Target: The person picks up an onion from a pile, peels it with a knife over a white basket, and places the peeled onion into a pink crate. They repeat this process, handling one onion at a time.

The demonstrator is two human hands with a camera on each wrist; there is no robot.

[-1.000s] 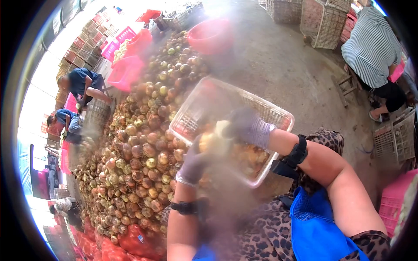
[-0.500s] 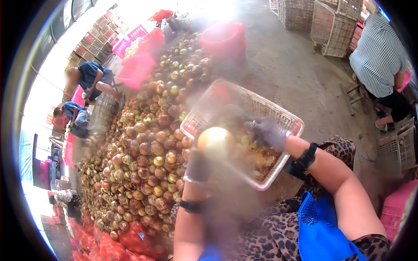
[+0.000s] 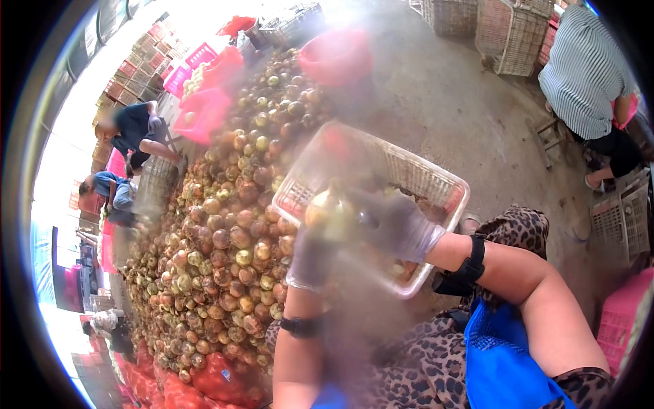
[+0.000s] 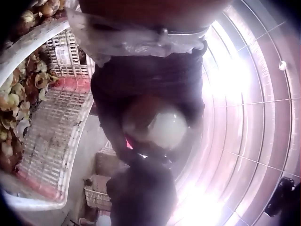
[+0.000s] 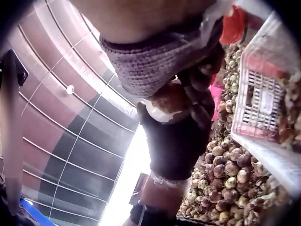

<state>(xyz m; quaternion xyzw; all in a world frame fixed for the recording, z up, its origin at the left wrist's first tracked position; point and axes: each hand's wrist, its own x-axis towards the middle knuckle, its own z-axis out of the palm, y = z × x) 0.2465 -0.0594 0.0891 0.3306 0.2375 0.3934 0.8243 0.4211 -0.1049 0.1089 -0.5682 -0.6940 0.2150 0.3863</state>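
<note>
In the head view, the gloved left hand [image 3: 315, 255] holds an onion [image 3: 325, 208] above a white plastic basket [image 3: 446, 178]. The gloved right hand [image 3: 402, 223] is at the onion's right side, its fingers curled toward it; blur hides whether it has a tool. The left wrist view shows the onion [image 4: 162, 127] within the left hand's fingers, part brown and part pale and bare. From the right wrist, the half-skinned onion [image 5: 167, 101] lies between both gloves, the left hand [image 5: 176, 146] wrapped round it. Loose skins [image 4: 19, 103] lie in the basket.
A large heap of onions [image 3: 231, 238] spreads left of the basket, with red net bags [image 3: 218, 382] at its lower end. A red tub [image 3: 335, 58] stands behind. Two people sit at the left; another in stripes [image 3: 586, 71] bends at the right, near stacked baskets [image 3: 507, 37].
The right hand moved away from the onion toward the basket's right side, then came back against it. The left hand has kept hold of an onion. The head view shifted slightly.
</note>
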